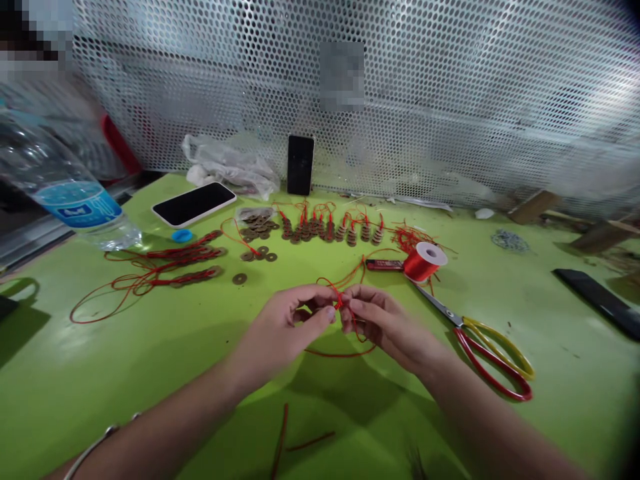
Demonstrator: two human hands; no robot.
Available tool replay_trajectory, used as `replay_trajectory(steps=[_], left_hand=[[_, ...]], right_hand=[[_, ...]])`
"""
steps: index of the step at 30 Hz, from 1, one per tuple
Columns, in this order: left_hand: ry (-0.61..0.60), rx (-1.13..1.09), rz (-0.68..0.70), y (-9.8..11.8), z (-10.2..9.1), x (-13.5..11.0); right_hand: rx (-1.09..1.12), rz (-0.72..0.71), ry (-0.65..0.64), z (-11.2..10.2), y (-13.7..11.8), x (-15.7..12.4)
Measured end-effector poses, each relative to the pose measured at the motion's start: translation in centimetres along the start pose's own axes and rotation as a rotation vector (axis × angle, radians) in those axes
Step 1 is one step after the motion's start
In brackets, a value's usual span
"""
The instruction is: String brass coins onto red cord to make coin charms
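Between my fingertips, above the middle of the green table, a thin red cord is gathered into a small knot. My left hand pinches it from the left, thumb and forefinger together. From the other side my right hand grips the same cord with closed fingers. Loops of it trail below and behind the hands. Beyond them stands a spool of red thread, with a dark red lighter beside it. Scissors with one red and one yellow handle lie right of my right hand.
Several coin strings with red cord lie in a row at the back, more coin strings at left. Loose coins, two phones, a water bottle and a plastic bag surround the work. A perforated metal panel borders the back.
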State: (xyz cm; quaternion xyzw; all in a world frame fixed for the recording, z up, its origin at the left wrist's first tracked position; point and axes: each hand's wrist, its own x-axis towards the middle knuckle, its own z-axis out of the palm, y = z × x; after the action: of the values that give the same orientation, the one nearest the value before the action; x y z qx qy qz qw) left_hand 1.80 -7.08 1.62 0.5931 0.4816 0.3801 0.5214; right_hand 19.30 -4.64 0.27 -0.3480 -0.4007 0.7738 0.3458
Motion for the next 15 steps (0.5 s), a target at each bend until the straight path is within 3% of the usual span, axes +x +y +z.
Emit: replay_trajectory(steps=[9,15], left_hand=[[0.039,-0.04,-0.107,0.01,-0.06,0.36],[0.084,-0.036,-0.065,0.55,-0.26,0.27]], right_hand=[[-0.213,-0.142,0.053,0.04,-0.1,-0.14],[-0.226,-0.19,0.085,-0.39,-0.05,0.05]])
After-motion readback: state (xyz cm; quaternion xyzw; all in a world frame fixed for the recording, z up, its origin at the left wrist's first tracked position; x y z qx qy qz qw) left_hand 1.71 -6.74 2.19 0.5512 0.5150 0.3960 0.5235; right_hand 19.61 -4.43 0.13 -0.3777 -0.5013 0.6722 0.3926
